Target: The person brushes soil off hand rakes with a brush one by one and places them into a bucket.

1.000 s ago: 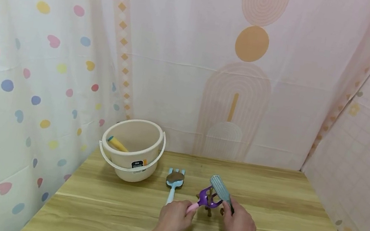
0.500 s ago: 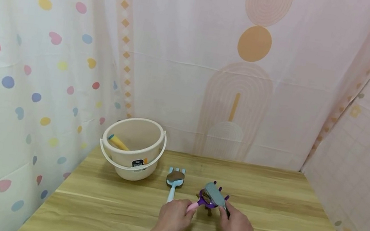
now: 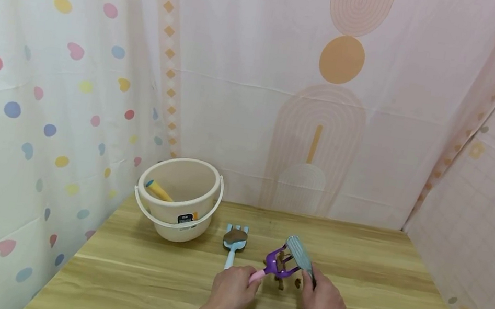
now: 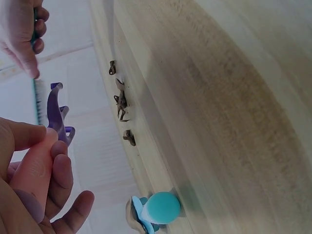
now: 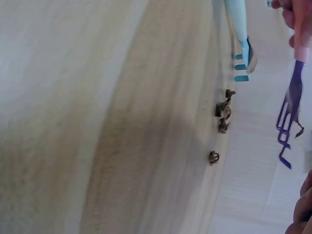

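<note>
My left hand [image 3: 230, 289] pinches the pink handle of a small purple hand rake [image 3: 272, 266], whose tines point away to the right. In the right wrist view a brown shrivelled piece [image 5: 299, 129] hangs at the purple rake [image 5: 292, 95]. With my right hand [image 3: 323, 305] I grip a brush by its dark handle; the grey-teal ribbed head of this brush [image 3: 300, 253] overlaps the tine tips in the head view. Its bristles [image 4: 40, 100] show side-on in the left wrist view. Several brown crumpled bits [image 4: 121, 101] lie on the table below the rake.
Left of the hands lies a light blue fork [image 3: 230, 260] with a brown lump [image 3: 235, 235] on its head. A cream bucket [image 3: 175, 213] with a yellow-handled thing [image 3: 159, 190] inside stands at the back left. Patterned curtains [image 3: 233, 121] enclose the wooden table [image 3: 377, 278].
The brush came down across the purple rake half a second ago, then lifted back up and right, its ribbed side showing again. The rake tilted along with it; the left hand stayed nearly in place.
</note>
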The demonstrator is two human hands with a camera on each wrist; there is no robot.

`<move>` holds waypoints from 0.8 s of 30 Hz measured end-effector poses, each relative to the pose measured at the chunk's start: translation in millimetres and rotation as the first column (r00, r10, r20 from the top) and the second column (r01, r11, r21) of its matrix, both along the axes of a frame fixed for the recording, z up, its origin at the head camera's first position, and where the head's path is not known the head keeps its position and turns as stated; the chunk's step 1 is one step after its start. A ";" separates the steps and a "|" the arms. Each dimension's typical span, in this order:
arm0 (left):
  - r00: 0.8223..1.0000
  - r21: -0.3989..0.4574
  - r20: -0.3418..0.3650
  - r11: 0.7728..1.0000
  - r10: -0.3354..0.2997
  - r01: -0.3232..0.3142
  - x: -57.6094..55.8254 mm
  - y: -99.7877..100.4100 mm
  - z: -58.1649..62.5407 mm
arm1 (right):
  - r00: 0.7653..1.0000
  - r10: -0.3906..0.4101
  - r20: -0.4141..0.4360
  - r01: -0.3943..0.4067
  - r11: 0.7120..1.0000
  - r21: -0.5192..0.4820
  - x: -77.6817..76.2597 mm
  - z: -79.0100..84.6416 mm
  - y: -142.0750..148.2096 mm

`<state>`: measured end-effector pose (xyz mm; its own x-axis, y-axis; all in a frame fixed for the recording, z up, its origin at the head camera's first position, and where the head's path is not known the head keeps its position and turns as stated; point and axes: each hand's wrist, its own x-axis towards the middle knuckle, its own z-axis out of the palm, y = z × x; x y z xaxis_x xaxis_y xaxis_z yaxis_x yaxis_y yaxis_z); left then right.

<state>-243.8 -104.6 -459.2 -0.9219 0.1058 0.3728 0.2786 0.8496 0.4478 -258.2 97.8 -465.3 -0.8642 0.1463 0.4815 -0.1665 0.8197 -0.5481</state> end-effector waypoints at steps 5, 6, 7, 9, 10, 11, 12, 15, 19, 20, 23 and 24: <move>0.999 -0.004 0.045 1.000 0.008 -0.008 -0.8 -1.2 -1.3 | 0.995 0.064 -0.074 -0.068 0.996 -0.049 2.8 2.3 -4.6; 0.999 -0.004 0.046 1.000 0.008 -0.008 -0.8 -1.4 -1.3 | 0.994 0.091 -0.063 -0.093 0.995 -0.041 3.5 2.1 -5.5; 0.999 -0.005 0.041 1.000 0.008 -0.007 -0.8 -1.5 -1.3 | 0.993 0.113 -0.042 -0.114 0.993 -0.023 4.3 1.6 -6.1; 0.999 -0.011 0.029 1.000 0.012 -0.012 -0.1 -1.4 -0.9 | 0.989 0.145 0.014 -0.145 0.989 0.007 5.8 -0.4 -6.8; 1.000 -0.015 0.023 1.000 0.014 -0.014 0.2 -1.7 -0.8 | 0.987 0.151 0.052 -0.152 0.988 0.017 6.4 -1.5 -6.9; 1.000 -0.019 0.017 1.000 0.015 -0.015 0.7 -1.8 -0.5 | 0.986 0.147 0.075 -0.150 0.988 0.033 6.5 -3.2 -6.7; 1.000 -0.022 0.010 1.000 0.014 -0.013 1.0 -1.8 -0.6 | 0.987 0.137 0.082 -0.141 0.989 0.051 6.5 -5.0 -6.4; 1.000 -0.029 0.009 1.000 0.006 -0.006 2.6 -1.5 -0.7 | 0.992 0.089 0.088 -0.096 0.993 0.068 4.3 -8.7 -4.4; 1.000 -0.024 -0.008 1.000 -0.010 0.010 4.9 0.6 -0.4 | 0.995 0.045 0.087 -0.053 0.995 0.085 1.5 -10.2 1.0; 1.000 -0.022 -0.013 1.000 -0.012 0.012 5.4 1.0 -0.3 | 0.995 0.039 0.093 -0.047 0.995 0.086 1.2 -10.2 2.2; 1.000 -0.025 -0.024 1.000 -0.013 0.012 5.5 1.7 -0.8 | 0.993 0.041 0.114 -0.051 0.996 0.077 1.3 -9.9 3.7; 1.000 -0.024 -0.022 1.000 -0.012 0.012 5.3 1.9 -1.2 | 0.991 0.044 0.124 -0.053 0.996 0.069 1.3 -9.7 3.4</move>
